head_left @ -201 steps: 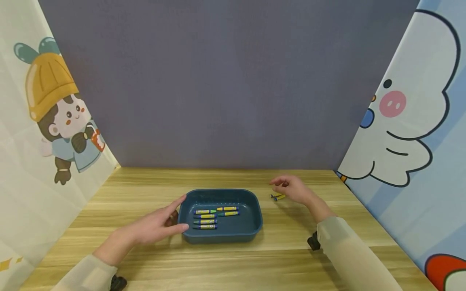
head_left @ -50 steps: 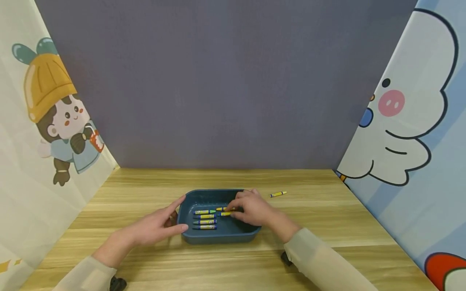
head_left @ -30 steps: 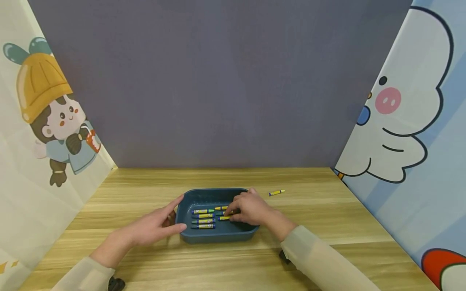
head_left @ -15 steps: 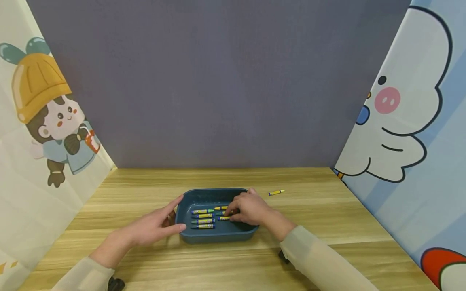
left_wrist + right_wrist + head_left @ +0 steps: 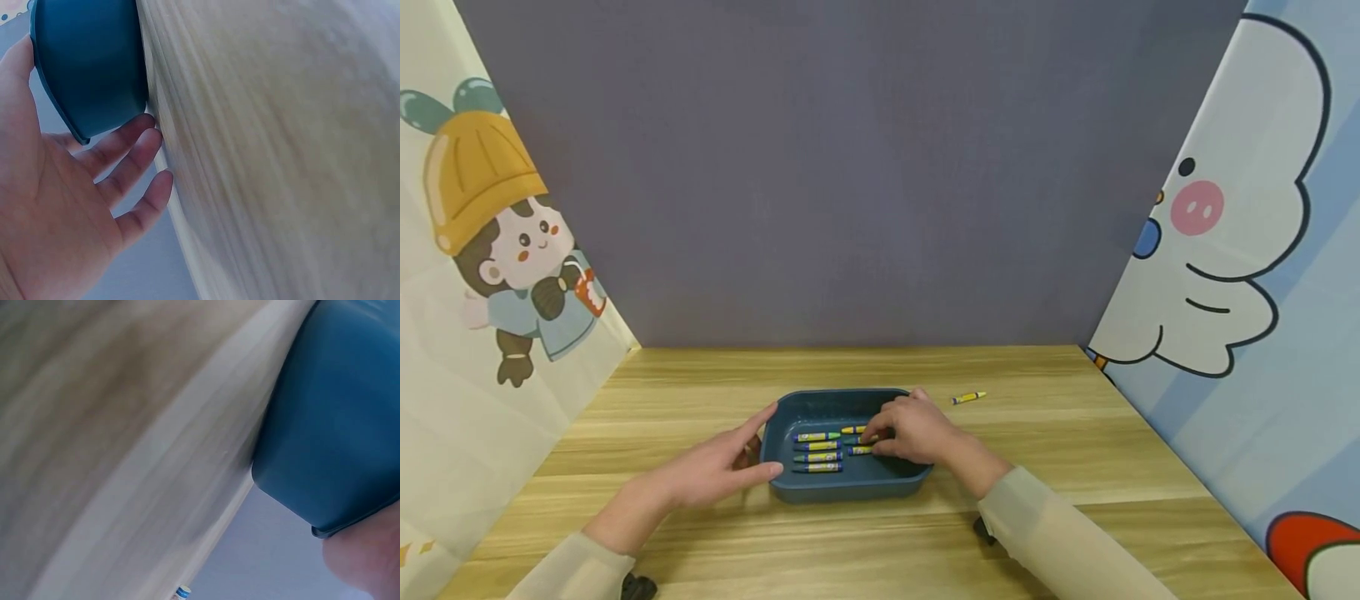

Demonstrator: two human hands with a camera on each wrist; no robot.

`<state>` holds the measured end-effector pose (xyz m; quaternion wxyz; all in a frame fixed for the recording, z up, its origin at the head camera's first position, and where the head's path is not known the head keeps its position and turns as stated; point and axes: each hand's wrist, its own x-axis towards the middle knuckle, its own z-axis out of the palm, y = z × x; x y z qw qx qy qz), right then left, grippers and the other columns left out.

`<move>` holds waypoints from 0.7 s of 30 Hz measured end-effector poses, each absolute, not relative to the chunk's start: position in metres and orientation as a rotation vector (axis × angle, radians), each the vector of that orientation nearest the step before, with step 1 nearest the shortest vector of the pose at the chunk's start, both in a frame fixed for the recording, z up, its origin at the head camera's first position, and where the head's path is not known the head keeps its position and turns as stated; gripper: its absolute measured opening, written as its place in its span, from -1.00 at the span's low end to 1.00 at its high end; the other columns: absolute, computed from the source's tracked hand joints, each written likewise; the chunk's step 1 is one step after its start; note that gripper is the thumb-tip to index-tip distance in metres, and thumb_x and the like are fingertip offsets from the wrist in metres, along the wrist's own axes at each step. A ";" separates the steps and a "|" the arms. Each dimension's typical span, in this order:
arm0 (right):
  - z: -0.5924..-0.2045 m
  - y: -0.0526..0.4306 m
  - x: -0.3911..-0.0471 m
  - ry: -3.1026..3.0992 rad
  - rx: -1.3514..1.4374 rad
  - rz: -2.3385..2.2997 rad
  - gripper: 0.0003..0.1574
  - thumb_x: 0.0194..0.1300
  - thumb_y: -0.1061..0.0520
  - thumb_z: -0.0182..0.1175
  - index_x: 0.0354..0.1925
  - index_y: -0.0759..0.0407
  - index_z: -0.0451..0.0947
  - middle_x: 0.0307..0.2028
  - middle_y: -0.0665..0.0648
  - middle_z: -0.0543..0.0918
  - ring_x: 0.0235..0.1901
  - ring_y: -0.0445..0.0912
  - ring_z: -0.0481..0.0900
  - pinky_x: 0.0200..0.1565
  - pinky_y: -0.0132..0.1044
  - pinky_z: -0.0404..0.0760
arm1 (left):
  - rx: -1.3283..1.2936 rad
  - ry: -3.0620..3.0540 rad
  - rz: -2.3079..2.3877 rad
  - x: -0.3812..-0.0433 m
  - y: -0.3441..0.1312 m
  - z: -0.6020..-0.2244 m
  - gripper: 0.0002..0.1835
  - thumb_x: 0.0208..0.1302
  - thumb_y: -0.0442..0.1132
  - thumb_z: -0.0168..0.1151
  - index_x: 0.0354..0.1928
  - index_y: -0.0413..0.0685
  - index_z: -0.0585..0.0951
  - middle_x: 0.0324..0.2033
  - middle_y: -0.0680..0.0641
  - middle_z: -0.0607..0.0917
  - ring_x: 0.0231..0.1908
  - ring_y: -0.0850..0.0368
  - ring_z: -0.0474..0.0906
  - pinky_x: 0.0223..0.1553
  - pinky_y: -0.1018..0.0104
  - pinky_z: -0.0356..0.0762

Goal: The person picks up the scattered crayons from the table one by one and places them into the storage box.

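Observation:
In the head view a dark blue rectangular tray point(image 5: 850, 492) stands on the table with several yellow-wrapped crayons point(image 5: 817, 457) lined up in its left part. My left hand point(image 5: 718, 467) rests against the tray's left end, thumb and index finger spread along the rim; the left wrist view shows loosely bent fingers point(image 5: 134, 156) beside the tray wall. My right hand point(image 5: 917, 429) reaches over the right rim and pinches the end of a crayon point(image 5: 860, 451), nearest of three in a second column. Its fingers partly hide those crayons. The right wrist view catches little of that hand.
One more crayon point(image 5: 968, 398) lies on the wooden table point(image 5: 1037, 467) behind and right of the tray. A grey panel point(image 5: 865, 183) rises at the table's back. Cartoon-printed sheets point(image 5: 1232, 317) flank both sides.
My right hand has moved from the two table crayons into the tray, bringing one to the near end of the right column. During the last second it stays almost still, as does my left hand.

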<state>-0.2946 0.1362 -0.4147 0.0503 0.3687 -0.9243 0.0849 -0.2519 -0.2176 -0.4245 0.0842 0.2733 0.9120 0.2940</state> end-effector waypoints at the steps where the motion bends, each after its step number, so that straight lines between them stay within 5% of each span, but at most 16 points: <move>1: -0.415 0.136 -0.295 -2.808 1.127 0.282 -0.79 0.26 -0.14 0.43 -0.10 -0.35 0.77 -0.40 -0.33 0.57 -0.34 -0.33 0.45 -0.10 -0.18 0.14 | 0.809 2.721 0.877 -0.252 -0.218 -0.425 0.00 0.41 0.31 0.14 0.65 0.14 -0.12 -0.27 0.10 0.57 -0.32 0.24 0.48 -0.24 0.35 0.40; 10: -0.413 0.142 -0.296 -2.797 1.116 0.662 -0.77 0.34 -0.02 0.39 -0.03 -0.21 0.76 -0.25 -0.28 0.69 -0.30 -0.32 0.54 0.01 -0.11 0.17 | 0.768 2.712 0.878 -0.253 -0.218 -0.426 0.01 0.38 0.36 0.12 0.65 0.21 -0.14 -0.25 0.11 0.57 -0.31 0.23 0.48 -0.23 0.34 0.40; 12: -0.412 0.144 -0.297 -2.806 1.105 0.775 -0.75 0.37 0.01 0.36 0.01 -0.14 0.75 -0.22 -0.24 0.70 -0.31 -0.34 0.54 0.03 -0.14 0.30 | 0.766 2.715 0.876 -0.253 -0.218 -0.426 0.01 0.38 0.37 0.12 0.65 0.22 -0.14 -0.25 0.11 0.57 -0.31 0.23 0.48 -0.23 0.34 0.39; 17: -0.404 0.156 -0.302 -2.827 0.986 1.044 -0.68 0.40 -0.01 0.33 0.08 -0.04 0.71 -0.19 -0.17 0.68 -0.23 -0.26 0.58 -0.18 -0.29 0.58 | 0.761 2.724 0.868 -0.253 -0.218 -0.427 0.02 0.37 0.38 0.12 0.65 0.24 -0.14 -0.24 0.12 0.57 -0.31 0.24 0.48 -0.23 0.34 0.39; 21: -0.398 0.174 -0.310 -2.827 0.854 1.112 -0.66 0.39 -0.05 0.33 0.10 -0.05 0.71 -0.17 -0.15 0.66 -0.18 -0.16 0.56 -0.16 -0.26 0.56 | 0.748 2.723 0.868 -0.252 -0.219 -0.426 0.01 0.37 0.39 0.12 0.65 0.25 -0.13 -0.21 0.12 0.57 -0.29 0.24 0.48 -0.21 0.33 0.40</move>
